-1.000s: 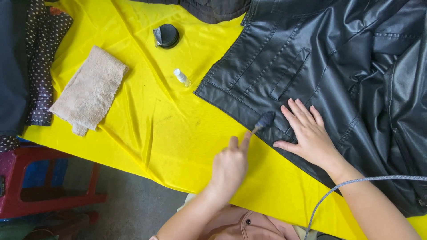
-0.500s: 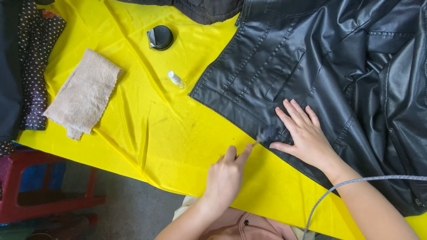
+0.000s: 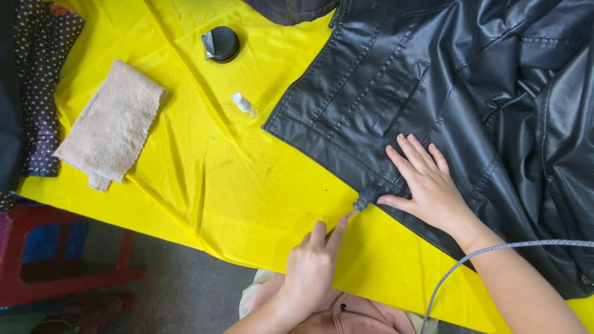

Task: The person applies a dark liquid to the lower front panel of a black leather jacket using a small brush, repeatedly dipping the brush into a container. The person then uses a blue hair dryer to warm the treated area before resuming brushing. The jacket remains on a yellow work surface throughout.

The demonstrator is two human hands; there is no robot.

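Note:
A black shiny jacket point(image 3: 464, 93) lies spread on a yellow cloth point(image 3: 216, 179). My right hand point(image 3: 427, 185) rests flat on the jacket near its lower hem, fingers apart, holding nothing. My left hand point(image 3: 315, 263) pinches the thin handle of a small dark dauber brush point(image 3: 364, 199). The brush's fuzzy tip touches the jacket's hem just beside my right thumb.
On the yellow cloth lie a round black tin point(image 3: 221, 43), a small clear bottle point(image 3: 244, 104) and a folded beige towel point(image 3: 111, 124). Dark dotted fabric point(image 3: 37, 80) hangs at the left. A red stool point(image 3: 62, 260) stands below the edge. A grey cord point(image 3: 495, 252) crosses my right forearm.
My left hand has drawn back slightly toward me while the brush tip stays at the hem. My right hand remains flat on the jacket.

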